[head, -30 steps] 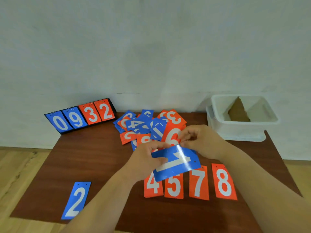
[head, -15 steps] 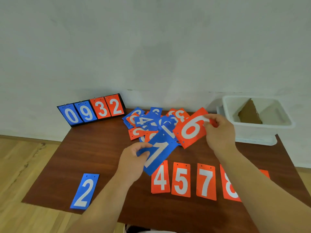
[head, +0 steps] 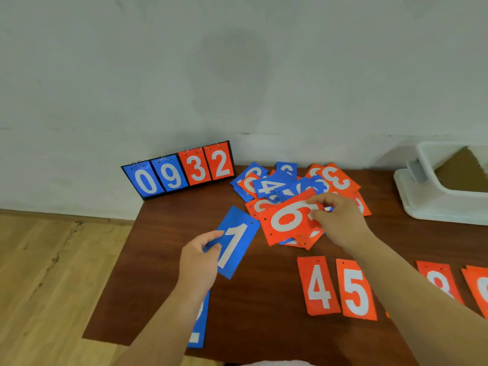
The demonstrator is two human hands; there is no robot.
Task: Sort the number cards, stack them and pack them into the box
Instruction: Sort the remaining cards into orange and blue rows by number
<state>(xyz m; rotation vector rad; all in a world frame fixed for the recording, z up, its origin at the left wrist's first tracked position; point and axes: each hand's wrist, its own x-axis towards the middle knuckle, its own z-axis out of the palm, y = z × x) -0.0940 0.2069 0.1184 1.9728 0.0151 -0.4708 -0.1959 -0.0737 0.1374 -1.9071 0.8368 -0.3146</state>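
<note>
Number cards (head: 277,186) lie heaped at the far middle of the desk (head: 158,260). Our left hand (head: 198,257) pinches the blue 1 card (head: 235,241) by its near corner, over bare wood. Our right hand (head: 340,220) pinches the orange 6 card (head: 287,220) above the heap. We see open desk between the blue 1 card and the orange 4 card (head: 318,286). The box (head: 435,204) sits far right, cut off by the frame.
</note>
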